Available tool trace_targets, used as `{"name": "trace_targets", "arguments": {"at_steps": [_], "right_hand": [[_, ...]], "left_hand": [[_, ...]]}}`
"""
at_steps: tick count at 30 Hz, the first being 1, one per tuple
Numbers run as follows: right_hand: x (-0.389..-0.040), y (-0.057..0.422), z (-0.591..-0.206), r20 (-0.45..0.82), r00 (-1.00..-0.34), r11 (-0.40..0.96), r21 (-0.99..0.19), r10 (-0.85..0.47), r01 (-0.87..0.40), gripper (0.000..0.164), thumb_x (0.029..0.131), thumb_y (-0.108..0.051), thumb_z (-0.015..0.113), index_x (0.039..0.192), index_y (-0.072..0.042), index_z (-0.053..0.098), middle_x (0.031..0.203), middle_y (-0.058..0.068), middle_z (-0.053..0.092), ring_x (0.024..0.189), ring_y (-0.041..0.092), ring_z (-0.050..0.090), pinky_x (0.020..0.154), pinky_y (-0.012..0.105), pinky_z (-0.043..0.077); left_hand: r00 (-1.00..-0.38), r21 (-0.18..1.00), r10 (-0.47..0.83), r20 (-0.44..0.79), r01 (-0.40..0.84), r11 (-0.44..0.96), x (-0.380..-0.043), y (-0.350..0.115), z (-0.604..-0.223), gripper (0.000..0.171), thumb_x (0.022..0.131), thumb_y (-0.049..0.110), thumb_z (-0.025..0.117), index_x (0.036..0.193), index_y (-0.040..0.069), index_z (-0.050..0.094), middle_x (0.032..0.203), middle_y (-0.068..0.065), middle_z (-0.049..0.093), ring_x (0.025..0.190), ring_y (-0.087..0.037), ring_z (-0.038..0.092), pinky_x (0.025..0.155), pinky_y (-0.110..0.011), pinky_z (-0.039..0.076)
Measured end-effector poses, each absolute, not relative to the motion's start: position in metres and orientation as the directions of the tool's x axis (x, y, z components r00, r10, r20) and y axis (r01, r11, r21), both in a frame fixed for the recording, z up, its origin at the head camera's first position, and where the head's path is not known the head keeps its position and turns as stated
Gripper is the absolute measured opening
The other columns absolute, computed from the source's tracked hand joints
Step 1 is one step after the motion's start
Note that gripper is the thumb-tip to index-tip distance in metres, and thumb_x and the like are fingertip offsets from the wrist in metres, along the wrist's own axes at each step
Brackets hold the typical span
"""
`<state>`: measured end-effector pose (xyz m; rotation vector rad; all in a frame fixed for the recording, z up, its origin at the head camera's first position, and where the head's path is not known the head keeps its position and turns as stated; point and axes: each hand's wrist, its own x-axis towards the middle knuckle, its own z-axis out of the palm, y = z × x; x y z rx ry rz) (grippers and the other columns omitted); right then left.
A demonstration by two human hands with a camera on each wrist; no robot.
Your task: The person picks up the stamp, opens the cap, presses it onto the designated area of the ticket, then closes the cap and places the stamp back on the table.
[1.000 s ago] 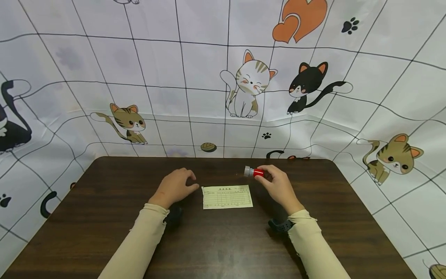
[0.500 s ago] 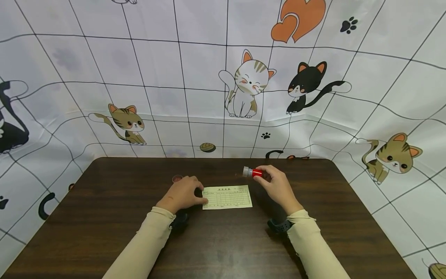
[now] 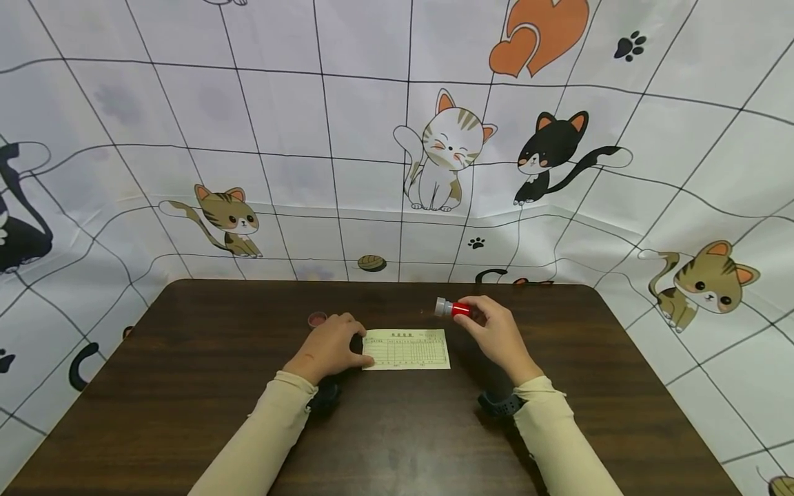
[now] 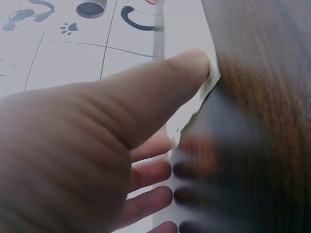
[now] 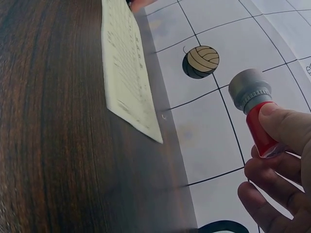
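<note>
A pale yellow printed form slip (image 3: 406, 349) lies on the dark wooden table (image 3: 397, 427). My left hand (image 3: 331, 346) rests at its left edge. The thumb (image 4: 187, 68) presses on the near left corner, and the other fingers reach down beside it toward the far left corner. To the right of the slip, my right hand (image 3: 493, 331) pinches a small hand stamp (image 5: 262, 128) by its red body, between thumb and fingers. The grey ribbed end of the stamp (image 3: 443, 307) points left, held sideways above the table.
A small round cap (image 3: 317, 319), reddish inside, lies on the table just beyond my left hand. Behind the far table edge (image 3: 384, 282) hangs a white sheet (image 3: 279, 117) printed with cats and grid lines. Dark bands circle both wrists.
My left hand has moved right and toward me onto the slip's left edge, uncovering the round cap. The right hand keeps the stamp in nearly the same place.
</note>
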<state>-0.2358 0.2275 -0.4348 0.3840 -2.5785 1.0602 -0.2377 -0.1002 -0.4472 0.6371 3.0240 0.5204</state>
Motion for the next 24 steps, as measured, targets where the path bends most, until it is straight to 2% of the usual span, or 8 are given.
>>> {"name": "trace_targets", "arguments": {"at_steps": [4, 9, 18, 24], "right_hand": [[-0.2357, 0.2287, -0.4355, 0.401, -0.909, 0.681, -0.633, -0.119, -0.368, 0.032, 0.091, -0.016, 0.081, 0.120, -0.008, 0.073, 0.104, 0.006, 0.070, 0.086, 0.018, 0.062, 0.076, 0.032, 0.055], [-0.2388, 0.2297, -0.4374, 0.418, -0.899, 0.676, -0.624, -0.133, -0.391, 0.031, 0.091, -0.017, 0.081, 0.120, -0.008, 0.072, 0.102, 0.005, 0.069, 0.084, 0.016, 0.062, 0.075, 0.030, 0.055], [-0.2379, 0.2328, -0.4340, 0.412, -0.903, 0.678, -0.629, -0.124, -0.380, 0.031, 0.091, -0.018, 0.081, 0.120, -0.009, 0.073, 0.100, 0.005, 0.069, 0.083, 0.017, 0.062, 0.074, 0.029, 0.054], [-0.2392, 0.2364, -0.4297, 0.406, -0.904, 0.676, -0.630, -0.133, -0.383, 0.032, 0.091, -0.016, 0.081, 0.121, -0.008, 0.072, 0.105, 0.007, 0.070, 0.086, 0.018, 0.063, 0.075, 0.031, 0.055]], "left_hand": [[-0.913, 0.335, 0.400, 0.076, 0.401, 0.853, -0.2365, -0.1002, -0.4480, 0.054, 0.085, 0.045, 0.085, 0.124, 0.009, 0.073, 0.125, -0.009, 0.065, 0.117, -0.032, 0.061, 0.099, -0.049, 0.053], [-0.912, 0.332, 0.402, 0.082, 0.406, 0.851, -0.2367, -0.1006, -0.4496, 0.051, 0.089, 0.042, 0.082, 0.127, 0.010, 0.073, 0.129, -0.008, 0.066, 0.118, -0.030, 0.062, 0.101, -0.048, 0.052], [-0.903, 0.328, 0.423, 0.072, 0.422, 0.845, -0.2364, -0.0986, -0.4476, 0.050, 0.091, 0.040, 0.080, 0.131, 0.011, 0.071, 0.131, -0.008, 0.065, 0.121, -0.030, 0.061, 0.102, -0.049, 0.051], [-0.907, 0.326, 0.414, 0.077, 0.415, 0.849, -0.2351, -0.0994, -0.4483, 0.054, 0.088, 0.048, 0.081, 0.127, 0.012, 0.073, 0.131, -0.008, 0.065, 0.123, -0.030, 0.060, 0.103, -0.049, 0.050]]}}
